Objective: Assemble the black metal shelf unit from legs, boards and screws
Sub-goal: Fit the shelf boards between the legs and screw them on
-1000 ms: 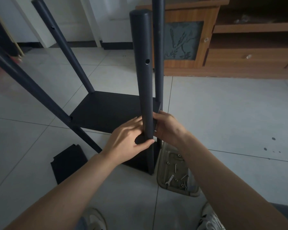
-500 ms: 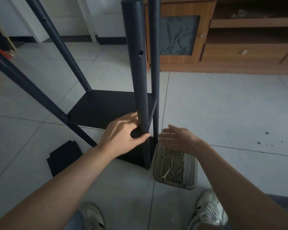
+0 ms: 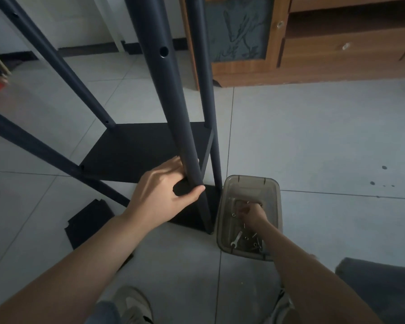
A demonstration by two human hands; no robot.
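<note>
In tray (image 3: 270, 183), perhaps six screws (image 3: 246, 237)

Bare floor (image 3: 313, 141) right of the tray (image 3: 275, 183) is open; shelf legs (image 3: 211, 90) crowd its left.

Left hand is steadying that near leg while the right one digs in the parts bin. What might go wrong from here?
1. Only the left hand holds the near leg; if no screw holds that leg yet, a loosened grip may let it tip.
2. The right hand is fishing in the plastic bin among small screws and a wrench; in this dim light it may pick the wrong piece.
3. The bin sits close to the legs, so a shifting frame might knock it.
</note>
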